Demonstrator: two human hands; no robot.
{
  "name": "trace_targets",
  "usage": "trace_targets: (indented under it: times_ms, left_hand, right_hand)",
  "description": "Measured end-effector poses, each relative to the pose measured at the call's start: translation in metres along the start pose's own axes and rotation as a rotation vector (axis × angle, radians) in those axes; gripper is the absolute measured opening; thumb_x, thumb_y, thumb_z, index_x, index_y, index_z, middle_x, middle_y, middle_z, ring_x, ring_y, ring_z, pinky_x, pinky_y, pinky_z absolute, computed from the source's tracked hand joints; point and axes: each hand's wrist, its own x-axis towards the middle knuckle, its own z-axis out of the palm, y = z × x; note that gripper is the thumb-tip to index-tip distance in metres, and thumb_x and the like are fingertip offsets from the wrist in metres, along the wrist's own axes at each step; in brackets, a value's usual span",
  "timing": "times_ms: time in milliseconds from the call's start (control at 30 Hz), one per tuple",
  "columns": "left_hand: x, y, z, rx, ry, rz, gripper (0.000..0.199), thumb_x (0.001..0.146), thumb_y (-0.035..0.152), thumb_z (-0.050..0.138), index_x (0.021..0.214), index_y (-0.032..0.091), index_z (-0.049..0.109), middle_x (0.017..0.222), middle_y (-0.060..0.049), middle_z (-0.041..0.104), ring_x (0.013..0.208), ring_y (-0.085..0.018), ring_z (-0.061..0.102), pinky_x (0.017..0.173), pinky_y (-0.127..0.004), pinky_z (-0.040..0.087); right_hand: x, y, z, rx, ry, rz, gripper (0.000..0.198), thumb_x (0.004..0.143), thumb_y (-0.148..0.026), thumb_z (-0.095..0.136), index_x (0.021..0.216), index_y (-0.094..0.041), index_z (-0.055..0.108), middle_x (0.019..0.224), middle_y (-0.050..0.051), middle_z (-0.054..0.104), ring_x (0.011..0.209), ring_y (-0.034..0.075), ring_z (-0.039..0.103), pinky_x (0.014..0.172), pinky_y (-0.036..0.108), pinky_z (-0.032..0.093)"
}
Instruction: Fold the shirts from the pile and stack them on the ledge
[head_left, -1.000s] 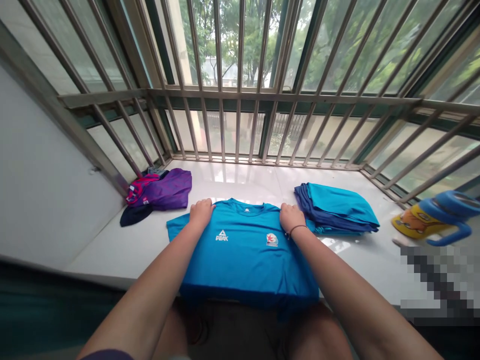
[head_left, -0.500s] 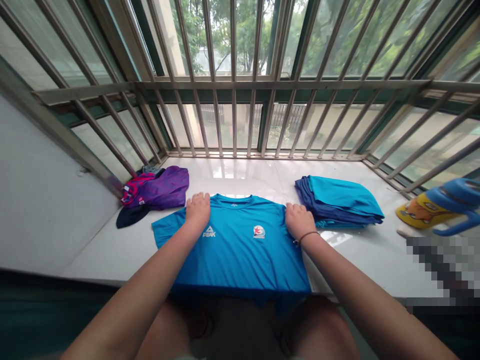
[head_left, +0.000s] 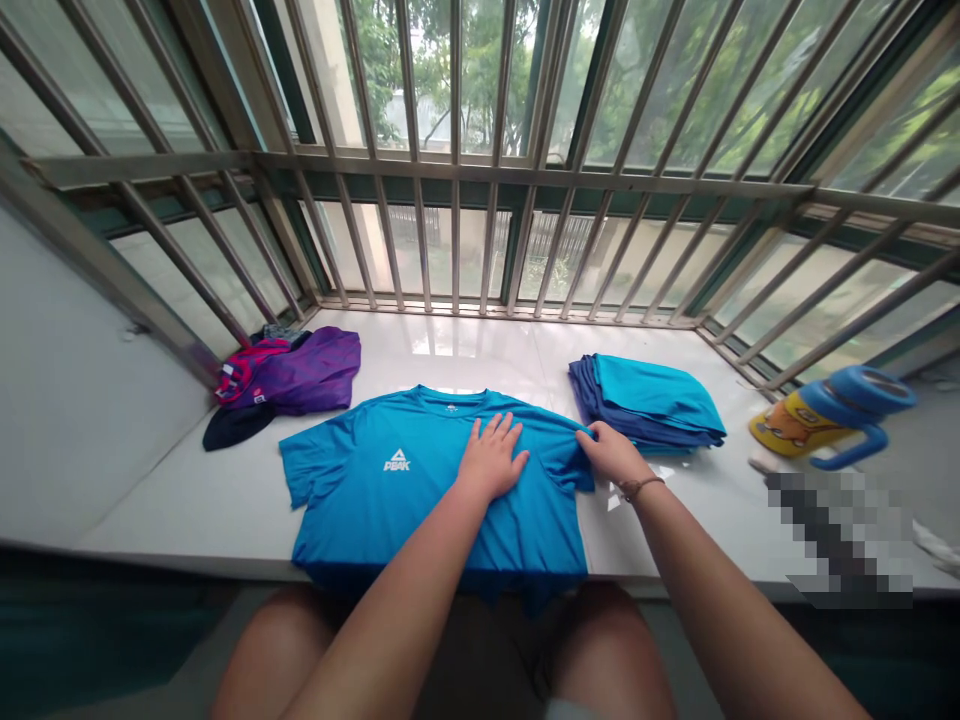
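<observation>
**T-shirt on ledge: left palm flat, right fingers pinching**

The window grille (head_left: pixel 450 168) spans the 12 o'clock side of the white ledge (head_left: pixel 495 345). The blue T-shirt (head_left: pixel 375 515) lies front-up at mid-ledge, collar toward 12 o'clock, lower part over the 6 o'clock edge. The folded stack (head_left: pixel 652 395) sits at 2 o'clock; the purple garment (head_left: pixel 319 370) at 10 o'clock, apart from the shirt; the mug (head_left: pixel 821 415) at 3 o'clock, well apart. The left hand (head_left: pixel 491 460) rests palm-down on the chest, fingers spread, gripping nothing. The right hand (head_left: pixel 611 452) pinches the 2 o'clock sleeve. The white logo (head_left: pixel 397 460) is uncovered.

CAUTION: The overhanging fabric's weight could drag the shirt toward 6 o'clock if palm pressure drops. Pulling the sleeve against the palm could wrinkle the chest. A wide right-hand sweep could disturb the stack.

NOTE: The left hand and forearm conceal part of the chest. The hem fades into shadow. A pixelated patch (head_left: pixel 832 530) at 4 o'clock masks its contents. Whether sleeve and stack touch cannot be determined.
</observation>
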Motion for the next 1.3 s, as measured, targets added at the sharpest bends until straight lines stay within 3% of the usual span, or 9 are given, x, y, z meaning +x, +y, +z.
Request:
trace_targets:
  times_ms: [100, 267, 533, 667, 833, 900, 1000, 1067, 1300]
  left_hand:
    - [-0.001, -0.002, -0.001, -0.002, 0.004, -0.002, 0.066, 0.111, 0.058, 0.044, 0.171, 0.033, 0.046, 0.183, -0.005, 0.034, 0.171, -0.031, 0.026, 0.14, -0.063, 0.016]
    - [0.0, -0.001, -0.002, -0.007, 0.005, -0.01, 0.066, 0.11, 0.058, 0.045, 0.171, 0.031, 0.047, 0.183, -0.006, 0.033, 0.171, -0.031, 0.026, 0.14, -0.064, 0.015]
    - [-0.001, 0.0, -0.003, -0.013, 0.008, -0.014, 0.068, 0.109, 0.059, 0.045, 0.171, 0.031, 0.047, 0.183, -0.006, 0.033, 0.171, -0.031, 0.026, 0.14, -0.065, 0.014]
    - [-0.001, 0.0, -0.002, -0.036, 0.027, -0.019, 0.066, 0.108, 0.058, 0.047, 0.169, 0.035, 0.049, 0.182, -0.005, 0.035, 0.17, -0.032, 0.028, 0.14, -0.064, 0.013]
    - [-0.001, -0.001, 0.002, -0.127, 0.074, -0.022, 0.059, 0.106, 0.05, 0.057, 0.162, 0.034, 0.057, 0.179, -0.007, 0.042, 0.169, -0.032, 0.032, 0.14, -0.065, 0.011]
    - [0.0, -0.005, 0.002, -0.21, 0.131, -0.045, 0.048, 0.107, 0.039, 0.054, 0.153, 0.032, 0.065, 0.175, -0.008, 0.049, 0.166, -0.03, 0.037, 0.14, -0.065, 0.012]
    - [0.001, -0.013, -0.001, -0.354, 0.252, -0.126, 0.042, 0.11, 0.022, 0.041, 0.137, 0.027, 0.073, 0.164, -0.007, 0.062, 0.161, -0.026, 0.046, 0.14, -0.062, 0.018]
    - [0.001, -0.018, -0.004, -0.396, 0.299, -0.168, 0.045, 0.111, 0.019, 0.035, 0.133, 0.025, 0.074, 0.157, -0.009, 0.068, 0.157, -0.025, 0.052, 0.138, -0.061, 0.024]
    - [-0.004, -0.012, -0.008, -0.37, 0.283, -0.104, 0.026, 0.105, 0.025, 0.055, 0.117, 0.026, 0.079, 0.135, -0.008, 0.08, 0.136, -0.027, 0.068, 0.138, -0.059, 0.025]
  right_hand:
    - [-0.003, 0.013, -0.002, 0.172, -0.062, -0.047, 0.047, 0.1, -0.056, 0.065, 0.119, -0.015, 0.078, 0.103, 0.01, 0.083, 0.089, 0.025, 0.076, 0.073, 0.028, 0.053]
    - [-0.011, 0.039, 0.0, 0.517, -0.298, -0.107, 0.042, 0.07, -0.053, 0.092, 0.093, -0.018, 0.084, 0.087, 0.005, 0.082, 0.083, 0.026, 0.074, 0.074, 0.03, 0.057]
    - [-0.022, 0.037, 0.016, 0.95, -0.018, 0.093, 0.036, 0.074, -0.047, 0.079, 0.099, -0.022, 0.068, 0.077, 0.002, 0.072, 0.068, 0.02, 0.066, 0.059, 0.029, 0.054]
    - [-0.025, 0.029, 0.027, 0.922, 0.048, 0.158, 0.033, 0.08, -0.053, 0.07, 0.093, -0.024, 0.062, 0.066, 0.0, 0.063, 0.059, 0.02, 0.061, 0.054, 0.032, 0.051]
    - [-0.036, 0.003, 0.032, 0.807, 0.276, 0.096, 0.045, 0.087, -0.056, 0.067, 0.114, -0.02, 0.066, 0.073, 0.0, 0.066, 0.067, 0.022, 0.063, 0.06, 0.031, 0.048]
    - [-0.051, -0.016, 0.033, 0.646, 0.261, -0.153, 0.045, 0.093, -0.054, 0.067, 0.123, -0.02, 0.067, 0.077, 0.001, 0.069, 0.07, 0.022, 0.065, 0.066, 0.032, 0.05]
    - [-0.08, -0.04, 0.036, 0.334, 0.023, -0.674, 0.039, 0.102, -0.049, 0.064, 0.132, -0.025, 0.07, 0.097, 0.005, 0.078, 0.083, 0.023, 0.072, 0.078, 0.035, 0.056]
    - [-0.096, -0.046, 0.039, 0.245, -0.031, -0.807, 0.035, 0.107, -0.047, 0.059, 0.132, -0.027, 0.072, 0.109, 0.007, 0.08, 0.096, 0.024, 0.075, 0.088, 0.037, 0.058]
    - [-0.106, -0.005, 0.055, 0.188, 0.278, -0.514, 0.031, 0.11, -0.035, 0.046, 0.118, -0.024, 0.074, 0.115, 0.013, 0.078, 0.109, 0.03, 0.072, 0.1, 0.043, 0.057]
